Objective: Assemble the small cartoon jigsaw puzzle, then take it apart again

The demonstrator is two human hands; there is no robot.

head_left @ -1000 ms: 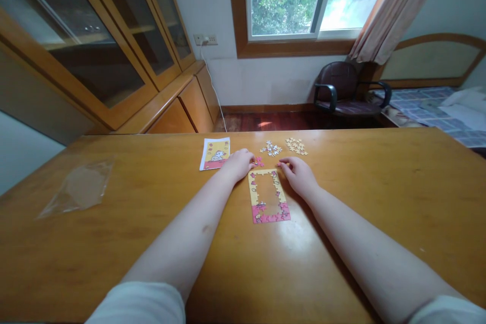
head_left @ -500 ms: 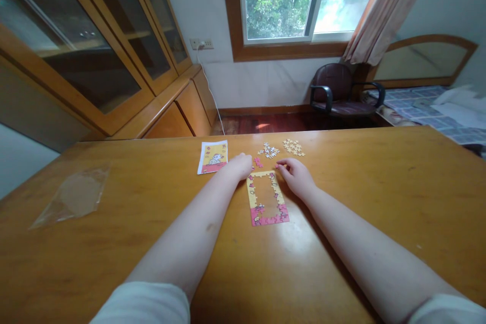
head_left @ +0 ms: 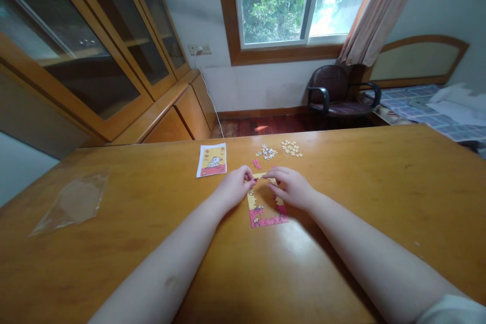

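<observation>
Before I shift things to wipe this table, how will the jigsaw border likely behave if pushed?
The jigsaw border may bend or break apart, being a narrow frame of interlocked pieces around an open middle. It probably slides readily, lying flat on a glossy tabletop. It looks thin, so it is probably light.

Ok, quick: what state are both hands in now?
Left hand: fingertips closed at the edge of the puzzle; whether they grip anything cannot be told.
Right hand: open over the puzzle, thumb and fingers apart.
</observation>
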